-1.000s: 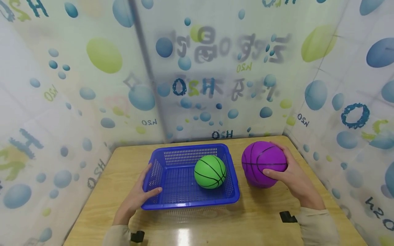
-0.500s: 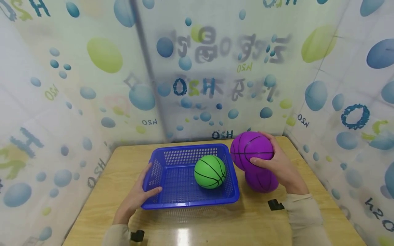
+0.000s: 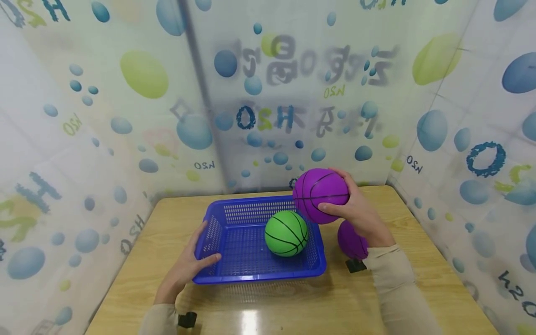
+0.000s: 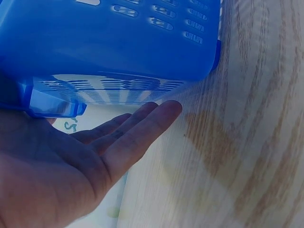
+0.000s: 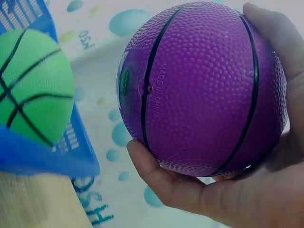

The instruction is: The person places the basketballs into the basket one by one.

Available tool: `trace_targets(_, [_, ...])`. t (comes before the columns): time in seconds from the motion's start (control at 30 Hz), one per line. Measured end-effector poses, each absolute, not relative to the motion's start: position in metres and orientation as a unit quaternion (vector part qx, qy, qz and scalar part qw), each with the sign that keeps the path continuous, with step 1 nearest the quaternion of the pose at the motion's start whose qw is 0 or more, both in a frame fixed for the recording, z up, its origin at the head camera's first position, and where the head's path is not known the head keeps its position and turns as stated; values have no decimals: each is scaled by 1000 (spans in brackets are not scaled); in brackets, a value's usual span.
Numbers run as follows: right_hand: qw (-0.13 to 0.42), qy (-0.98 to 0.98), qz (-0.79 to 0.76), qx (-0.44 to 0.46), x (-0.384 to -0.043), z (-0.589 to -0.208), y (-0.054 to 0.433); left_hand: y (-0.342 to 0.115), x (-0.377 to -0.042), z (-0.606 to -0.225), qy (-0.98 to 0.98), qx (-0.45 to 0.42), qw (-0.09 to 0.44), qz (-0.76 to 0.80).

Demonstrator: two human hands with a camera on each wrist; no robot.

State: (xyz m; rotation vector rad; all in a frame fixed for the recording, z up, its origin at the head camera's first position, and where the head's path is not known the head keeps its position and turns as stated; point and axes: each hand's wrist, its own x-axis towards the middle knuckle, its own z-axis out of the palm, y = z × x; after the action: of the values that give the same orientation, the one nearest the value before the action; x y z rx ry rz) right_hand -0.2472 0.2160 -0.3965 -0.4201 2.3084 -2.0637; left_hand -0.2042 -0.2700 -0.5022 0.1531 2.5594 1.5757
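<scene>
A blue plastic basket (image 3: 239, 251) stands on the table with a green toy basketball (image 3: 286, 233) lying in its right part. My left hand (image 3: 184, 270) holds the basket's left side, thumb over the rim and fingers along the outer wall. In the left wrist view those fingers (image 4: 137, 135) stretch out beneath the wall. My right hand (image 3: 362, 211) grips a purple toy basketball (image 3: 314, 193) in the air, over the basket's back right corner. The right wrist view shows thumb and fingers spread around this ball (image 5: 204, 90). Another purple ball (image 3: 351, 242) sits right of the basket, partly hidden by my right arm.
The wooden table (image 3: 138, 251) reaches to patterned curtain walls (image 3: 268, 153) at the back and both sides. Black straps or mounts (image 3: 187, 320) show at the wrists.
My right hand has lifted the purple basketball and carried it left toward the basket, uncovering the second purple ball behind it. The left hand and basket stay in place.
</scene>
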Motion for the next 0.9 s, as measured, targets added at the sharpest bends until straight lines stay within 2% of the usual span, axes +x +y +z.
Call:
trace_targets(0.43, [49, 695, -687, -208, -265, -382, 142, -269, -204, -501, 847, 47, 73, 524])
trace_targets(0.9, [75, 681, -676, -272, -268, -366, 64, -269, -204, -502, 847, 62, 61, 525])
